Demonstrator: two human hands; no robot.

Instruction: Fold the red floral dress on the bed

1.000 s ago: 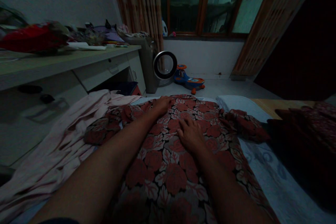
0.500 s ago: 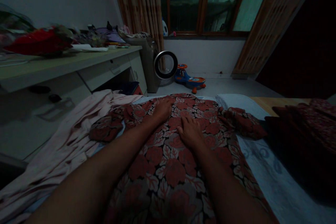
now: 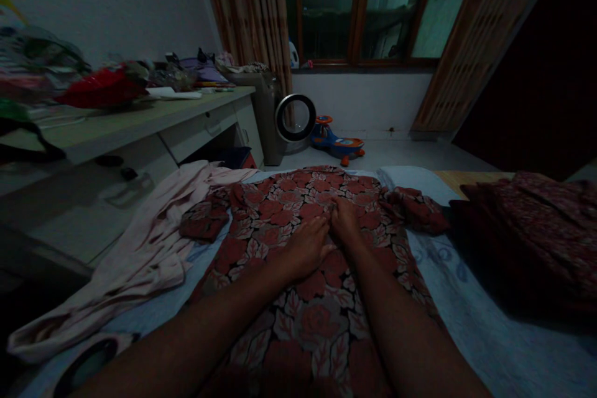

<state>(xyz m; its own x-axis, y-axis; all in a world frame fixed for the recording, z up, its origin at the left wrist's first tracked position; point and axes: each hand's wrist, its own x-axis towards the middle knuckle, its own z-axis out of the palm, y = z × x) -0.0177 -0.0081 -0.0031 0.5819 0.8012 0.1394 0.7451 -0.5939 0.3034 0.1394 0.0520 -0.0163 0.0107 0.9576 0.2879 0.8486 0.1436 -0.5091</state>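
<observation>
Head view. A floral garment (image 3: 298, 298), red blooms with pale leaves on a dark ground, lies spread flat on the bed (image 3: 476, 317), running from the near edge up the middle to the far edge. Both hands rest on it, palms down, at about its middle.

The left hand (image 3: 308, 245) lies flat with fingers extended and slightly spread, pressing the cloth; it grips nothing. The right hand (image 3: 346, 222) lies just beyond it, toward the far edge, fingers extended and close together, also flat on the cloth; whether the fingertips pinch a fold cannot be told in the dim light. The two hands touch or nearly touch at the left fingertips.

One sleeve of the garment (image 3: 417, 208) lies bunched toward the right edge of the bed, the other (image 3: 205, 224) toward the left.

A pale pink garment (image 3: 140, 255) lies crumpled along the left edge, touching the floral one near the far left corner. A dark red patterned cloth (image 3: 536, 224) is heaped at the right edge. A desk (image 3: 153, 118) stands left of the bed; a toy ride-on car (image 3: 336, 140) sits on the floor beyond.
</observation>
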